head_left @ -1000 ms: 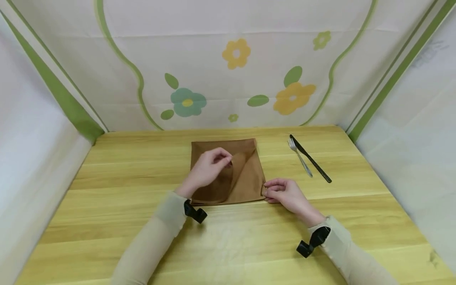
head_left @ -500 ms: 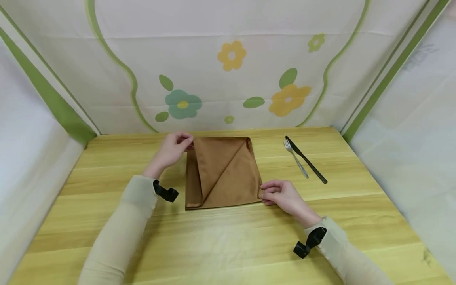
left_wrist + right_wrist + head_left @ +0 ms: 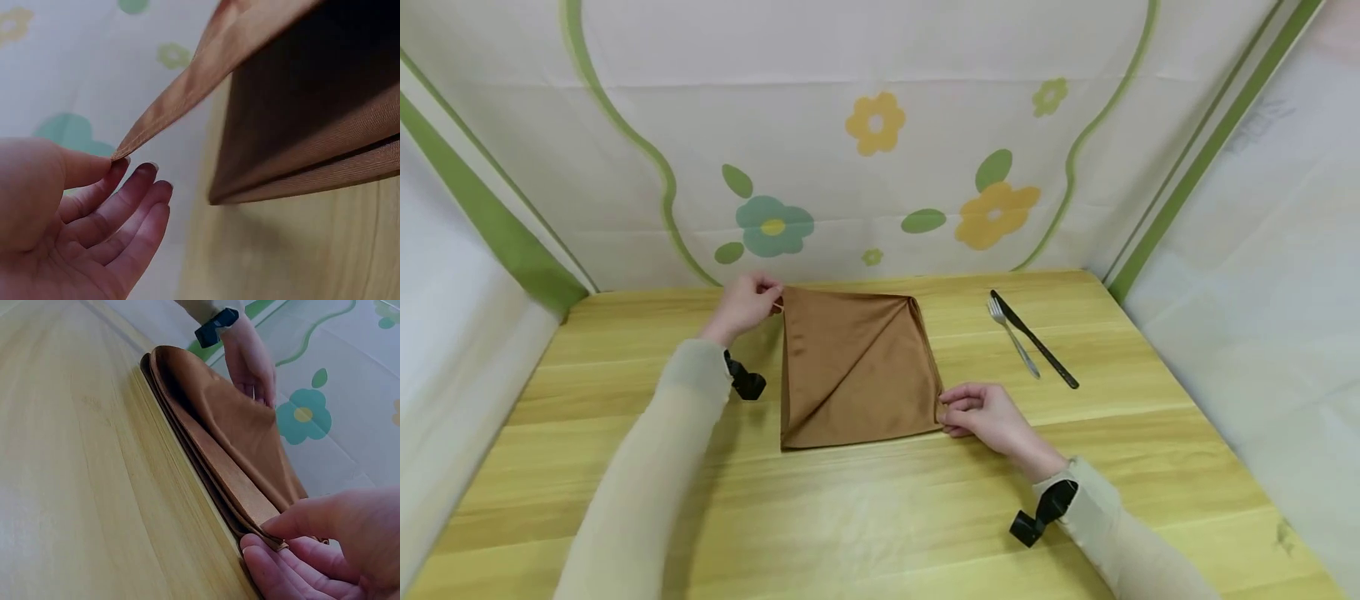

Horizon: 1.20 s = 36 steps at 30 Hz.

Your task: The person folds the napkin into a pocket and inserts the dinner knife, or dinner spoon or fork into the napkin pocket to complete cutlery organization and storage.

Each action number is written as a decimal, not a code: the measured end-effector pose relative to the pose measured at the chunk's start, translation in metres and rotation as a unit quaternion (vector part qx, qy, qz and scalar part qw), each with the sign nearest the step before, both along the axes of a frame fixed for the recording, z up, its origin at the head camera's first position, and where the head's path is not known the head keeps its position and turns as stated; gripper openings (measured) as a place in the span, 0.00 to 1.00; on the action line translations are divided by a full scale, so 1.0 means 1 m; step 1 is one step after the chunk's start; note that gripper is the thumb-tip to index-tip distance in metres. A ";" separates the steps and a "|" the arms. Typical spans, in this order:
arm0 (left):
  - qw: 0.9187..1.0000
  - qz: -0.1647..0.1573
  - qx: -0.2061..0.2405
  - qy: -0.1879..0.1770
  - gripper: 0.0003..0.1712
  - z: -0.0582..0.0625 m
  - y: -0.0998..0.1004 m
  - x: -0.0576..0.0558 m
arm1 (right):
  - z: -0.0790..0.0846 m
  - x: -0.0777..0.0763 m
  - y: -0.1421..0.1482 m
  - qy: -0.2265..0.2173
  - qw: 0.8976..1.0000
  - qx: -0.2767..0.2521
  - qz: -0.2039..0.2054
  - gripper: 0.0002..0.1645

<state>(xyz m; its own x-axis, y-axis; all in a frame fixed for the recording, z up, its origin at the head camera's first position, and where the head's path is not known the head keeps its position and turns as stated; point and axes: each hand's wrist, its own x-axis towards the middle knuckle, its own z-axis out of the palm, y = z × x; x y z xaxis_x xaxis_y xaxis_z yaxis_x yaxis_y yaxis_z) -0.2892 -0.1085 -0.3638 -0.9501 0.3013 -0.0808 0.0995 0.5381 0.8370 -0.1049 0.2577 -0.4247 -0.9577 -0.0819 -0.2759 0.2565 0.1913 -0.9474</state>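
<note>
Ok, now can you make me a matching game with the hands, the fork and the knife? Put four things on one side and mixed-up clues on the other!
Things:
1. fork
2. left hand
3. knife
4. right hand

Clues:
A. holds up the far left corner of the brown cloth
B. pinches the near right corner of the brown cloth
C. silver
D. black

Right pairs: 1-C, 2-A, 3-D, 4-B
</note>
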 end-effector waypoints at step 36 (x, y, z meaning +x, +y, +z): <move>0.998 0.000 -0.014 0.067 0.24 -0.032 -0.011 0.099 | 0.031 -0.094 0.032 0.171 0.965 0.198 0.012 0.26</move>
